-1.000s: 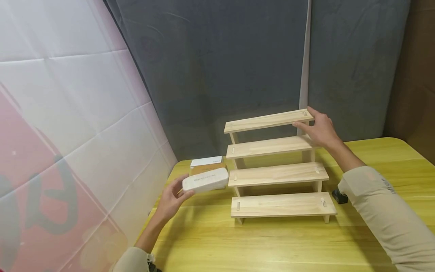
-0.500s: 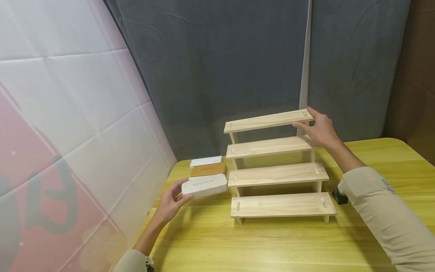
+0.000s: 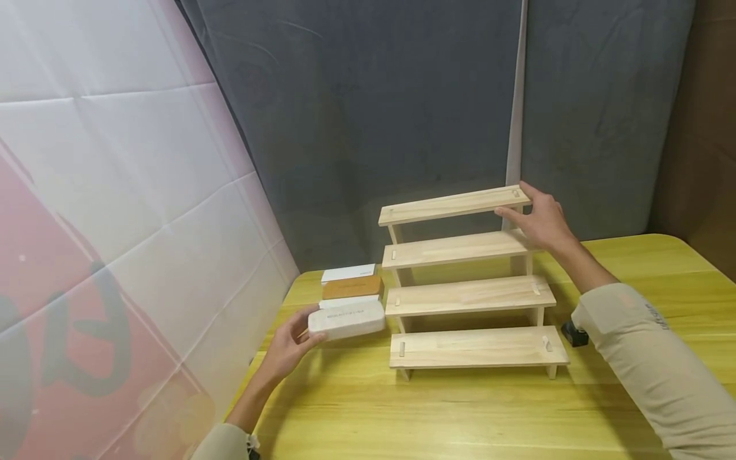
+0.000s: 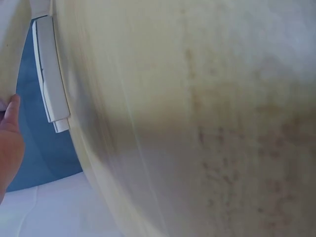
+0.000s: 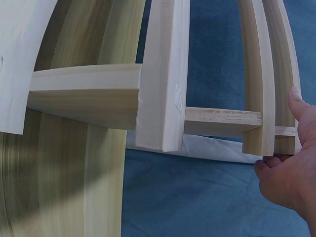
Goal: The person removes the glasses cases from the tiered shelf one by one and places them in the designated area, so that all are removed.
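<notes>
The left hand (image 3: 290, 345) grips a white box (image 3: 346, 320) at the table's (image 3: 460, 415) left edge, just beside the rack (image 3: 468, 291), whose top shelf's right end the right hand (image 3: 540, 217) pinches, seemingly steadying it.

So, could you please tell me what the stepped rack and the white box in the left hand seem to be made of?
The stepped rack looks like pale unfinished wood: visible grain, matte surface and raw cut edges in the right wrist view. The white box looks like matte plastic or coated card, smooth with rounded corners and small printed text; which of the two cannot be told.
</notes>
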Action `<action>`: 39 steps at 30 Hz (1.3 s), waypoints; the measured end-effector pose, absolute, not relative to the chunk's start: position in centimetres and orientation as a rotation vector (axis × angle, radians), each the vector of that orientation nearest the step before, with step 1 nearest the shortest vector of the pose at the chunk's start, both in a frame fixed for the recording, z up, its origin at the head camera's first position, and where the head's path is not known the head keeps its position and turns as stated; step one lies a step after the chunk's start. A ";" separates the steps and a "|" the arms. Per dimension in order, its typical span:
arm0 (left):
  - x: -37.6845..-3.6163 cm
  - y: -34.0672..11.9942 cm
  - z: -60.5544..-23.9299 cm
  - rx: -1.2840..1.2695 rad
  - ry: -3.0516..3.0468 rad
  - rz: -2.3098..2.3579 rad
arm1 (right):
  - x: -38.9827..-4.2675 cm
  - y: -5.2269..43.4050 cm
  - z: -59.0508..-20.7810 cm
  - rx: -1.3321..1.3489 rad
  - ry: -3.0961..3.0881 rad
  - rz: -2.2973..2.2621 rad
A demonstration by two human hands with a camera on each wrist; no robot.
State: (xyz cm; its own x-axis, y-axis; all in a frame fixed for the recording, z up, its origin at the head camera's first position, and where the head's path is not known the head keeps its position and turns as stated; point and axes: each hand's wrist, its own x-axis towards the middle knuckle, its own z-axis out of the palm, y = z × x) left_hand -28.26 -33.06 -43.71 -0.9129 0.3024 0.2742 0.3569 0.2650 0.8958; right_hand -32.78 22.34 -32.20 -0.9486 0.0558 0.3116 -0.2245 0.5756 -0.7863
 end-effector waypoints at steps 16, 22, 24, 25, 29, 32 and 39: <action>-28.3 -33.2 -44.1 -0.410 -2.869 -1.264 | -32.7 22.4 -32.1 0.135 -2.508 1.318; -28.7 -32.5 -44.9 -0.417 -2.877 -1.154 | -32.7 22.4 -32.1 0.131 -2.513 1.313; -28.8 -32.4 -44.9 -0.411 -2.882 -1.118 | -32.7 22.3 -32.1 0.133 -2.514 1.313; -28.8 -32.3 -44.9 -0.401 -2.884 -1.103 | -32.7 22.3 -32.1 0.134 -2.515 1.315; -28.7 -32.2 -44.7 -0.375 -2.902 -1.075 | -32.6 22.3 -32.0 0.135 -2.512 1.318; -28.7 -32.1 -44.5 -0.365 -2.918 -1.034 | -32.6 22.4 -32.0 0.142 -2.507 1.319; -28.6 -31.7 -44.3 -0.396 -2.925 -0.946 | -32.7 22.6 -32.1 0.147 -2.509 1.326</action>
State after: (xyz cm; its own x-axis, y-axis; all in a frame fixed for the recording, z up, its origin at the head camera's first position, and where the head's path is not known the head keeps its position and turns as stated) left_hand -28.63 -31.68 -44.29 -0.9665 0.2282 0.1179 0.2540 0.7812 0.5703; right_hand -32.73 22.60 -32.11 -0.9502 0.0482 0.3078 -0.2272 0.5689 -0.7904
